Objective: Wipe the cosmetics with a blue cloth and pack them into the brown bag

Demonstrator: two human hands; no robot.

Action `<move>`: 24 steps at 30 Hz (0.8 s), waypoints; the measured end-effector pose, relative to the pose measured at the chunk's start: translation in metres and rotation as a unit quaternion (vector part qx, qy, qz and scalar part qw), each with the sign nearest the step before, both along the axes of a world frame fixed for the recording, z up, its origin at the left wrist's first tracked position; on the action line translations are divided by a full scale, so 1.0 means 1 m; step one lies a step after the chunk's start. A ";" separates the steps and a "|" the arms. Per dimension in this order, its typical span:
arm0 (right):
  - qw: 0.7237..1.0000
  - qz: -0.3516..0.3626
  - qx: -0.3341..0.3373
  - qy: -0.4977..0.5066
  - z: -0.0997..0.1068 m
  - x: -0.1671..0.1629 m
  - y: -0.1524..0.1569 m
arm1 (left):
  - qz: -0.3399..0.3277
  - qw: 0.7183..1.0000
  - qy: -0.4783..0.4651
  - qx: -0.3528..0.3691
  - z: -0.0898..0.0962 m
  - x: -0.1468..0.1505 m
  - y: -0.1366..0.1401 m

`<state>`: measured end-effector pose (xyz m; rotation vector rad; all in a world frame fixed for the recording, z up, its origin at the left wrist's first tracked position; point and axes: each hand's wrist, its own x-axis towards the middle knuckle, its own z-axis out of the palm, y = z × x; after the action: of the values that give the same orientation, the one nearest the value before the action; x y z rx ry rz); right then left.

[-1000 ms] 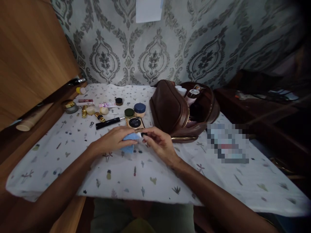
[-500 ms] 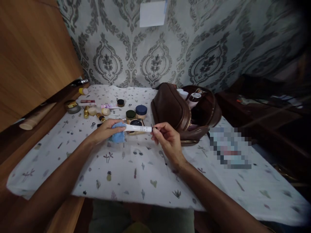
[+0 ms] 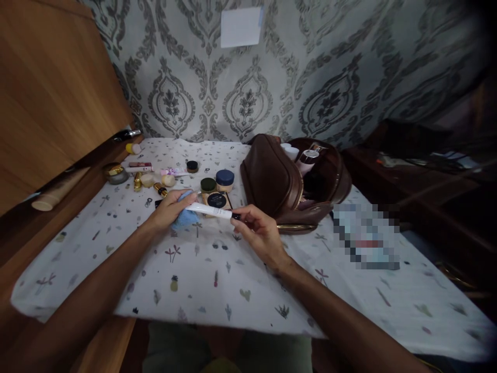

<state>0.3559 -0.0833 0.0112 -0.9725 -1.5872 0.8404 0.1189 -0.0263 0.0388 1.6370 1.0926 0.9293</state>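
A slim white tube (image 3: 209,210) with a dark cap is pinched at its cap end by the closed fingers of the right hand (image 3: 258,233), while the left hand (image 3: 169,210) is wrapped around a blue cloth (image 3: 182,217) pressed against its other end, at centre frame above the patterned sheet (image 3: 217,280). With so light a pinch, the tube could be pulled loose by the rubbing and dropped among the jars (image 3: 217,181) just above, beside the open brown bag (image 3: 291,181).

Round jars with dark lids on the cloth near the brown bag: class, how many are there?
3: a black-lidded jar farthest back, a green-lidded jar and a blue-lidded jar side by side nearer. Others may be hidden.
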 end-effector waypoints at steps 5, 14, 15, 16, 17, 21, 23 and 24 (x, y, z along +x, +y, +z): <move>0.998 0.013 -0.049 0.047 0.002 -0.001 0.000 | 0.033 0.999 -0.014 0.009 -0.006 0.000 0.003; 0.994 0.028 -0.082 0.060 0.003 -0.003 -0.002 | 0.035 0.994 0.077 0.075 0.003 0.003 -0.007; 0.994 0.023 -0.081 0.064 0.003 -0.004 -0.002 | 0.040 0.993 0.084 0.069 0.002 0.004 -0.008; 0.994 0.020 -0.084 0.071 0.004 -0.004 -0.002 | 0.049 0.993 0.085 0.066 0.001 0.004 -0.009; 0.993 0.015 -0.086 0.084 0.005 -0.004 -0.002 | 0.056 0.993 0.083 0.062 0.000 0.005 -0.010; 0.989 0.004 -0.068 0.129 0.013 -0.001 -0.004 | 0.098 0.994 0.040 0.023 -0.005 0.010 -0.015; 0.990 -0.001 -0.044 0.131 0.020 0.003 -0.008 | 0.116 0.993 0.018 0.005 -0.003 0.017 -0.020; 0.991 -0.006 -0.031 0.129 0.024 0.006 -0.011 | 0.119 0.993 0.012 -0.001 -0.001 0.021 -0.023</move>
<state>0.3621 -0.0940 0.0348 -0.8773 -1.3407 0.9705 0.1398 -0.0489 0.0382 1.5420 1.3257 1.0641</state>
